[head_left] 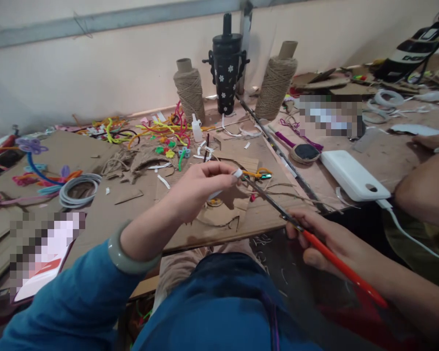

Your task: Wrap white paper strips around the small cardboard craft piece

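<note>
I'm pinching the white scrap [237, 173] left hand [205, 187], steadying the red-handled tool [344, 269], right hand [324, 239], 4 o'clock.

Craft workshop: twine [277, 87], cardboard [73, 153].

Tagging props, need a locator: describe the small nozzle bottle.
Find the tall black flowered tumbler by the wall, between two twine spools. In front of the left spool stands a small whitish bottle. Its pointed nozzle sets it apart from the loose white strips nearby.
</note>
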The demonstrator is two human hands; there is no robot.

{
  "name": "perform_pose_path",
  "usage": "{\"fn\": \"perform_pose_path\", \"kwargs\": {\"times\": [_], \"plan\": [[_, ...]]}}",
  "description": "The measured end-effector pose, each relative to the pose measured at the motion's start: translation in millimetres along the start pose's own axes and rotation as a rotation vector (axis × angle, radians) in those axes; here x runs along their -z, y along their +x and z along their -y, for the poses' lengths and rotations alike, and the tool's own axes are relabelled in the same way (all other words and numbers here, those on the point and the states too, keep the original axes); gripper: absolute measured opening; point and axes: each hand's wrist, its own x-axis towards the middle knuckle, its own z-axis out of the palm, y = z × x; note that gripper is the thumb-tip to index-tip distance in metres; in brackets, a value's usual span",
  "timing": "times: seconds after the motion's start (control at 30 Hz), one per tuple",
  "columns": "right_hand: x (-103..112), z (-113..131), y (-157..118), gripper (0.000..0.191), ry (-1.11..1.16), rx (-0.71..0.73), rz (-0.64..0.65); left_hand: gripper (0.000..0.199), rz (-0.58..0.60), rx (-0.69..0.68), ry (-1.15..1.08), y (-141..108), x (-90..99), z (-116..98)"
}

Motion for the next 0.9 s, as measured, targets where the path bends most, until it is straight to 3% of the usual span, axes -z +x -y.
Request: {"fn": "perform_pose_path", "kwargs": {"times": [0.1,0.3,0.6,0.9], "plan": [[-3.9,-2.4,4.3,0.068,0.019,0.012,0.083,0.015,0.058,0.057,0.014,-10.0,0.2,-1.9],[-15.4,-6.5,6.8,0.064,-0.074,0.124,0.062,0.015,0.049,0.108,0.083,-28.9,3.3,0.1],[-34.7,3.8,14.0,0.041,-0.532,0.439,-0.162,0.015,-0.092,0.146,0.033,-47.3,8.5,15.0],[-41.2,12.0,21.4,0.031,-0.606,0.445,-0.138,0.013,-0.107,0.111,0.003,-51.8,12.0,18.8]]}}
